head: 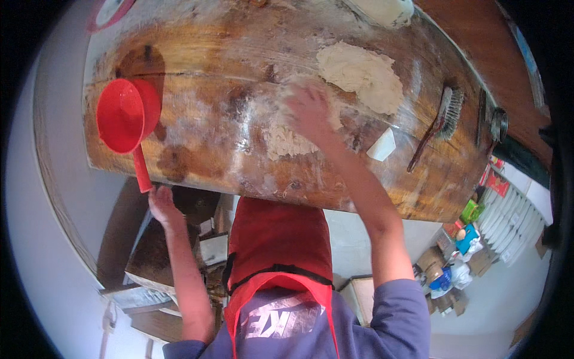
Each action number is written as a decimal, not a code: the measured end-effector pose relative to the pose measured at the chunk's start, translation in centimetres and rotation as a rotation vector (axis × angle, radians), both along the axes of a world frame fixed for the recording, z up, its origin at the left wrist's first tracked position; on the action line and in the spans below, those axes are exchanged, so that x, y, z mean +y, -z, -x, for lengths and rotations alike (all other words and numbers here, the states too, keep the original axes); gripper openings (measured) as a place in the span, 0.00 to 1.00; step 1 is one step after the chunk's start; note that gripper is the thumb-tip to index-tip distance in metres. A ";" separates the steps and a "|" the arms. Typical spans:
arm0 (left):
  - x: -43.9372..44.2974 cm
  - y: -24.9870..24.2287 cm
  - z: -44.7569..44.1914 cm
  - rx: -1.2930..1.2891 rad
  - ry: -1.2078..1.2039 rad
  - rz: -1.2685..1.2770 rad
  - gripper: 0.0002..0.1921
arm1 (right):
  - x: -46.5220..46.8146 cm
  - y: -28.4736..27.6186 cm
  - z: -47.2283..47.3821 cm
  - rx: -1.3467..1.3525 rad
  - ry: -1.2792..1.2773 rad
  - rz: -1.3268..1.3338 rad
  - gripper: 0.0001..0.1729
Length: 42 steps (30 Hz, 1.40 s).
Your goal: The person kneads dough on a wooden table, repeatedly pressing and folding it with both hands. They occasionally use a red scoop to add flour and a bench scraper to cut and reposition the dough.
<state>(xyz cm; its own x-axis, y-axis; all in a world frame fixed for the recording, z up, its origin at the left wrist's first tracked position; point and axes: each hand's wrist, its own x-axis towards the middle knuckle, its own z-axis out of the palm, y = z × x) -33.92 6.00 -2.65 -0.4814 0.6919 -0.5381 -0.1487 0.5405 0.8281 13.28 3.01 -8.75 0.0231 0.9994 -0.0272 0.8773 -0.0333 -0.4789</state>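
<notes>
My left hand (162, 203) grips the handle end of a red plastic dipper (123, 117), held tilted over the left end of a floured wooden worktop (202, 112). The dipper's open mouth shows, and no contents can be made out. My right hand (308, 107), blurred, is over a patch of sticky dough (289, 139) near the middle; its fingers seem spread, and the palm side is hidden. Beyond it, up and to the right, lies a second, flattened mass of dough (363, 76). A white dough scraper (382, 144) lies to the right of my forearm.
A wooden-handled bench brush (441, 121) lies at the right, near a small metal-coloured round object (498, 125). A whitish container or bag (388, 11) stands at the far edge, and a pink-rimmed item (107, 13) at the upper left. Boxes and bags (448, 264) lie on the floor, lower right.
</notes>
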 end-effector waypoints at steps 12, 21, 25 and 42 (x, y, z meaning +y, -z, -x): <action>-2.7 7.7 -15.5 1.387 0.822 -0.220 0.28 | 1.4 0.2 3.2 -0.210 -0.412 -0.199 0.18; -2.9 7.6 -15.5 1.353 0.766 -0.204 0.27 | -8.5 -1.7 -5.3 -0.004 -0.105 -0.103 0.31; -2.9 7.6 -15.5 1.365 0.759 -0.204 0.27 | -9.6 -0.6 0.9 0.110 -0.287 -0.110 0.27; -2.9 7.5 -15.4 1.339 0.754 -0.144 0.28 | -8.4 -0.2 3.0 -0.085 -0.473 -0.245 0.14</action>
<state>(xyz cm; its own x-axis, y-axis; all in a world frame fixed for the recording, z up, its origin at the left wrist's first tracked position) -18.49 3.15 -10.11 -0.0676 0.9946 0.0785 0.9827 0.0527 0.1776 10.29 -5.44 -8.53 -0.4394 0.8779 0.1905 0.8055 0.4789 -0.3492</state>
